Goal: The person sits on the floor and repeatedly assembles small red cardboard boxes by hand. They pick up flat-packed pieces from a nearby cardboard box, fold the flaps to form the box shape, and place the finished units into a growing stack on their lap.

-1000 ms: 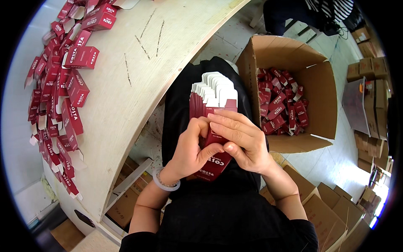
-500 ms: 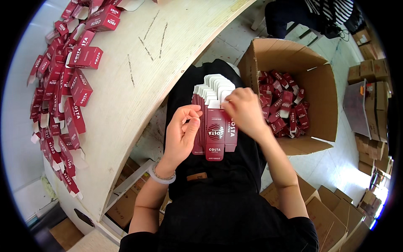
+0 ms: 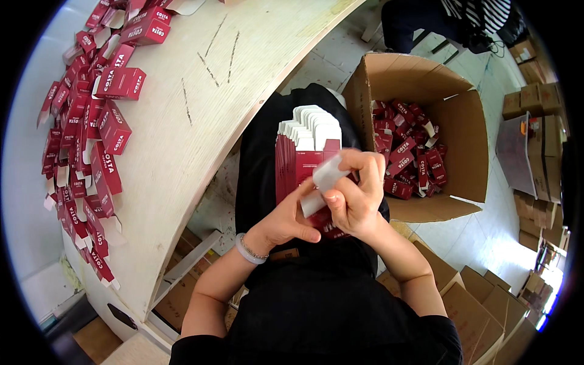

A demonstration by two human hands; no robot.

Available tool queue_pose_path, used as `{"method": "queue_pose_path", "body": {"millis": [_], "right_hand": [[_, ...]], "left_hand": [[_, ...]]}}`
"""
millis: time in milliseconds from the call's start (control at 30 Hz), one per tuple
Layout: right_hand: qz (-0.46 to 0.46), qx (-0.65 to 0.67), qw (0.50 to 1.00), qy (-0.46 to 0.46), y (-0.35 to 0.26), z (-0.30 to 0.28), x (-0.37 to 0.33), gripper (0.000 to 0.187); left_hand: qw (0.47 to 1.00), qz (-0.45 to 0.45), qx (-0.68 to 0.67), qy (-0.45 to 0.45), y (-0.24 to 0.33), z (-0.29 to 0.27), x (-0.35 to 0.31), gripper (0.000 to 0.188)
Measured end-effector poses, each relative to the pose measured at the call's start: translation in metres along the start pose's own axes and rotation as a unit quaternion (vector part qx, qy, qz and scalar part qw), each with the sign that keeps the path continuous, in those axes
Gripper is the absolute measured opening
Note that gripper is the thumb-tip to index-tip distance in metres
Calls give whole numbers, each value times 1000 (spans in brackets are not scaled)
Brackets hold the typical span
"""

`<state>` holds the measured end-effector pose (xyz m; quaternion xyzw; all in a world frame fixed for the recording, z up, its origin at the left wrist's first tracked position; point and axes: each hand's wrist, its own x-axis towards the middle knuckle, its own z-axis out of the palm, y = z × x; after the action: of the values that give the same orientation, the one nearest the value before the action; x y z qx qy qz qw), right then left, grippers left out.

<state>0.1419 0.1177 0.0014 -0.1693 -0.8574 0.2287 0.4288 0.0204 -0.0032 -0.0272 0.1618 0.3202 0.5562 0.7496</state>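
Note:
A fanned stack of flat dark-red carton blanks (image 3: pixel 307 159) with white end flaps lies on my black-clad lap. Over its near end, my right hand (image 3: pixel 359 191) pinches a small carton (image 3: pixel 330 173), whose pale flaps are blurred by motion. My left hand (image 3: pixel 289 214) closes on the same carton from the left, thumb stretched toward me. The fingers partly hide the carton's red body, so I cannot tell how far it is folded.
At left, a curved pale table (image 3: pixel 176 140) bears a heap of red cartons (image 3: pixel 109 128). To the right stands a large open cardboard box (image 3: pixel 426 210) with many red cartons inside. A person in dark trousers (image 3: pixel 413 24) sits beyond it. Stacked brown boxes (image 3: pixel 529 103) line the far right.
Both hands have drawn nearer to me and come together. A carton is now between them, where before the right hand was at the stack's flaps and the left beside the stack.

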Motion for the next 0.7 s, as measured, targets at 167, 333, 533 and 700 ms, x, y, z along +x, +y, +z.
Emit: {"method": "queue_pose_path", "body": {"millis": [167,333,533,700], "right_hand": [[43,50,998,-22,-2,2,-14,33],[23,36,998,-49,-1,-11,-10,48],[0,-30,999,-15,-2,-25,-5,48],[155,258,947,115,-3,-9,0,49]], "left_hand": [[979,-62,162,-104,-27,-5,2,96],[955,-30,261,-137,-39,1,16,78],[945,120,293,-75,5,19,24,75],[974,93,188,89,10,22,17,88]]}}
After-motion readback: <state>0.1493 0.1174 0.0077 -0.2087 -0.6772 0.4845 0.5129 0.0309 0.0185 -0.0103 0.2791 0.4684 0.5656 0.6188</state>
